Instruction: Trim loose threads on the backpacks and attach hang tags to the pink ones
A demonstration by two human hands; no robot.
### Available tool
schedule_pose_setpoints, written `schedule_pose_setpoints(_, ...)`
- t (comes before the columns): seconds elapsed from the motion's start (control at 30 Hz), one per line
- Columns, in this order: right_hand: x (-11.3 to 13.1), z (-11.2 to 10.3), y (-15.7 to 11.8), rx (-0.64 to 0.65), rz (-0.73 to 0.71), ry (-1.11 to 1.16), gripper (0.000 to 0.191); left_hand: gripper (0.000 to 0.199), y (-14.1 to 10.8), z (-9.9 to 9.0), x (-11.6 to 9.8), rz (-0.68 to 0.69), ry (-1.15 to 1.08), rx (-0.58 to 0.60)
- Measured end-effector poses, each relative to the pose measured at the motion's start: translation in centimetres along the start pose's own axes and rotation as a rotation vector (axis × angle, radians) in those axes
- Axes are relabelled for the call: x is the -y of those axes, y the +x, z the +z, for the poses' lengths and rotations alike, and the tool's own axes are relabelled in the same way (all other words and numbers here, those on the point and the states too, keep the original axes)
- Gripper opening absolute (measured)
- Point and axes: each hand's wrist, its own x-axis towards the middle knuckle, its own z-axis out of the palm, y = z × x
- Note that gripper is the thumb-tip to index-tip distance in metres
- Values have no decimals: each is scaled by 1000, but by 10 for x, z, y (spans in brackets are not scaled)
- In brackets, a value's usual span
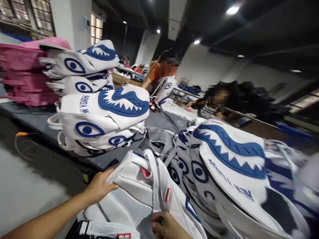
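A white backpack [134,179] lies before me, its straps and grey mesh back panel facing up. My left hand [101,186] is closed on its upper left edge, thumb on the near side and fingers over the top. My right hand [168,225] is closed at the lower part of a white shoulder strap [154,176]. A small dark object with a hint of green [161,220] pokes out of this fist; its kind is hidden. A red label [168,195] sits on the other strap, just above my right hand.
White backpacks with blue shark mouths [104,106] are stacked on the grey table at left, with pink bags [30,73] behind. More shark backpacks [231,159] crowd my right side. Clear plastic wrap [160,139] lies between. A person in orange [160,73] and another person [216,99] are across the table.
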Motion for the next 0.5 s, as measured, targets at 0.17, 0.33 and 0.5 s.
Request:
schedule_pose_setpoints(0.17, 6, 6, -64, -242, -24, 248, 62, 71, -33, -25, -86, 601, 268, 47)
schedule_pose_setpoints(0.33, 46, -23, -133, -453, -159, 252, 70, 65, -34, -64, -184, 1011, 539, 62)
schedule_pose_setpoints(0.5, 85, -26, -171, -247, -274, 259, 62, 50, -18, -88, -259, 939, 717, 69)
